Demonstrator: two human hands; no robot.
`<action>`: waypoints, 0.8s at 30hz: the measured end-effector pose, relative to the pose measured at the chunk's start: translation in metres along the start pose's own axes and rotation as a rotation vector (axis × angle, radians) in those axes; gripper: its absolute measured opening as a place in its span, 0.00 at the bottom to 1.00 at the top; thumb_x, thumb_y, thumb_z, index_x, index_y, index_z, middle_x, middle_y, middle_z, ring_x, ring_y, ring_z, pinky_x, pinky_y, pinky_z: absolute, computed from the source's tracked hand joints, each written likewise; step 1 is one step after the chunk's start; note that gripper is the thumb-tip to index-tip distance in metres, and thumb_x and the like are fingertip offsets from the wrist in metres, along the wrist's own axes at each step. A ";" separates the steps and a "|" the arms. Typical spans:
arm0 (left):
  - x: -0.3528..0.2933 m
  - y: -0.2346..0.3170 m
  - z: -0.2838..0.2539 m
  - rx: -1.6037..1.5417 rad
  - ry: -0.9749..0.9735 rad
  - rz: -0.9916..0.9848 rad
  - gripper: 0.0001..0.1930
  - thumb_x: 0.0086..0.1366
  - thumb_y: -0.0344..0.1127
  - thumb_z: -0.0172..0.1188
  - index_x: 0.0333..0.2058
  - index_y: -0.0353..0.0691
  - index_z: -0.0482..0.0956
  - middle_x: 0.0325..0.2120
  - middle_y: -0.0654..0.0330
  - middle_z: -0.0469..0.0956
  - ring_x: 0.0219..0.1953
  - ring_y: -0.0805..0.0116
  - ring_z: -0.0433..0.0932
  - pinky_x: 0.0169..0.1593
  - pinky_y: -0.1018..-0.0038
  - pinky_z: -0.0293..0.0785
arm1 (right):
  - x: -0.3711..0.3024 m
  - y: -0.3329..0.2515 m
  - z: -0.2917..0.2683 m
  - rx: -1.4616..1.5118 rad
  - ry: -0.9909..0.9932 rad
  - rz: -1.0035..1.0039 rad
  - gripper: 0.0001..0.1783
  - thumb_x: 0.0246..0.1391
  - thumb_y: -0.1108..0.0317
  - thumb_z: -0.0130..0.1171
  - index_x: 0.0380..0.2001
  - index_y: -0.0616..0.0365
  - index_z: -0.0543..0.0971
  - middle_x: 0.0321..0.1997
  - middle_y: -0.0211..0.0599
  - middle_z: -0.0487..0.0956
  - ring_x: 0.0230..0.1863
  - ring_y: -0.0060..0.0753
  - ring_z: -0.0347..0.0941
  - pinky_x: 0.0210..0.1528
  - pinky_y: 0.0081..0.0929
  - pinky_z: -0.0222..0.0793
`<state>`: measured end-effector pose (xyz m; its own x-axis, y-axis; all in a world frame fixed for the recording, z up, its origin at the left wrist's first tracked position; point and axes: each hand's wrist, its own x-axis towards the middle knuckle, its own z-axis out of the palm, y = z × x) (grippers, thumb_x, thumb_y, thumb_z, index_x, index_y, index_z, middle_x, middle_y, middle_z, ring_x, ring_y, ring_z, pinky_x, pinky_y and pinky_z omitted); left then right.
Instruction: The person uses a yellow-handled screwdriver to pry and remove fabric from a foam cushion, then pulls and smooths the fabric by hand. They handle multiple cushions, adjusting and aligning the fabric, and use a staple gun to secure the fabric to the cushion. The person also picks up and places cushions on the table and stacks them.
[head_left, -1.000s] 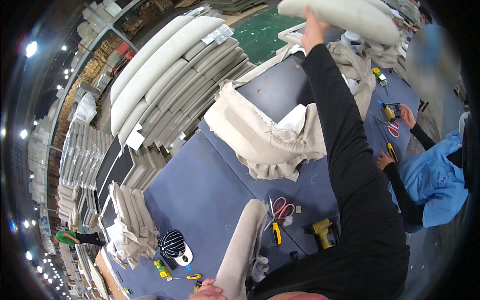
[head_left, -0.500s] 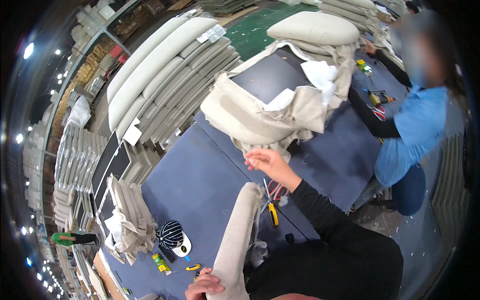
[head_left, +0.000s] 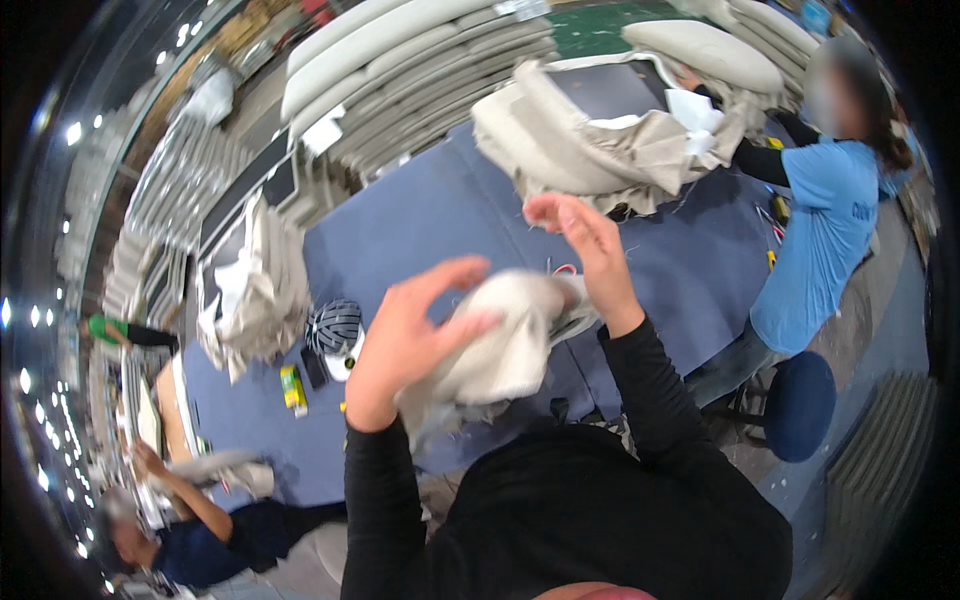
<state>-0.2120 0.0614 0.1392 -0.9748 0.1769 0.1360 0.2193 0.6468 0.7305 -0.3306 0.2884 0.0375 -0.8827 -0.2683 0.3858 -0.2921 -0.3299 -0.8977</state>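
Note:
A beige fabric-covered cushion piece point(head_left: 497, 345), blurred by motion, lies near the front of the blue-grey table point(head_left: 400, 215), right before my body. Over its left end is my left hand point(head_left: 415, 325), thumb and fingers spread apart. My right hand point(head_left: 590, 245) is raised past the piece's right end, fingers stretched and slightly bent, with nothing in them. Whether either palm brushes the fabric, I cannot tell. Part of a red-handled tool point(head_left: 565, 269) shows behind the piece.
A large beige upholstered piece point(head_left: 590, 140) lies at the back, with a person in a blue shirt point(head_left: 825, 220) beside it. At left are folded beige covers point(head_left: 262, 275), a striped cap point(head_left: 335, 328) and a yellow-green box point(head_left: 293, 390). Another person point(head_left: 215, 530) works lower left.
My left hand has let go of the cushion piece's near end and risen, opening. The piece now lies more crosswise. My right hand has moved up and right, and the view has shifted.

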 end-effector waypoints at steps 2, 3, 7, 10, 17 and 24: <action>-0.003 0.007 0.012 0.214 0.179 0.005 0.28 0.62 0.43 0.77 0.58 0.37 0.84 0.56 0.50 0.85 0.59 0.51 0.84 0.65 0.60 0.76 | 0.000 0.005 0.017 0.009 -0.050 0.030 0.34 0.81 0.45 0.42 0.57 0.65 0.84 0.53 0.39 0.88 0.53 0.29 0.82 0.62 0.30 0.72; -0.010 0.007 0.017 0.343 0.283 0.077 0.27 0.62 0.41 0.76 0.58 0.38 0.84 0.56 0.50 0.85 0.59 0.51 0.84 0.64 0.60 0.76 | -0.004 0.009 0.018 0.145 -0.145 0.141 0.34 0.82 0.46 0.40 0.55 0.66 0.86 0.50 0.38 0.88 0.51 0.27 0.82 0.61 0.26 0.72; -0.040 0.027 0.006 0.381 0.435 0.170 0.27 0.62 0.39 0.76 0.59 0.38 0.84 0.57 0.50 0.85 0.60 0.52 0.83 0.65 0.61 0.76 | 0.001 0.031 0.029 0.041 -0.002 0.176 0.35 0.83 0.46 0.39 0.55 0.68 0.85 0.47 0.38 0.89 0.49 0.27 0.82 0.58 0.26 0.73; -0.048 0.044 -0.021 0.254 0.579 0.238 0.30 0.57 0.38 0.80 0.58 0.38 0.84 0.55 0.50 0.85 0.60 0.48 0.81 0.66 0.58 0.72 | -0.002 0.029 0.045 -0.213 0.096 0.115 0.32 0.81 0.46 0.44 0.56 0.65 0.84 0.46 0.43 0.91 0.49 0.34 0.85 0.56 0.31 0.75; -0.056 -0.045 0.006 0.368 0.472 0.081 0.46 0.61 0.49 0.77 0.74 0.38 0.69 0.73 0.45 0.70 0.75 0.40 0.66 0.77 0.51 0.57 | -0.015 0.007 0.122 -0.546 0.032 -0.122 0.26 0.80 0.48 0.46 0.60 0.54 0.84 0.52 0.49 0.88 0.53 0.55 0.86 0.54 0.41 0.78; -0.184 -0.063 0.071 0.148 0.615 0.045 0.22 0.62 0.36 0.76 0.55 0.39 0.87 0.55 0.50 0.86 0.57 0.54 0.85 0.66 0.58 0.75 | -0.036 0.009 0.135 -0.603 -0.022 -0.188 0.27 0.77 0.52 0.50 0.62 0.63 0.82 0.53 0.55 0.88 0.55 0.48 0.86 0.61 0.36 0.75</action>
<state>-0.0432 0.0406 0.0208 -0.8005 -0.2238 0.5559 0.2211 0.7519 0.6211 -0.2520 0.1731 0.0444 -0.7905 -0.2758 0.5468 -0.6029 0.1933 -0.7741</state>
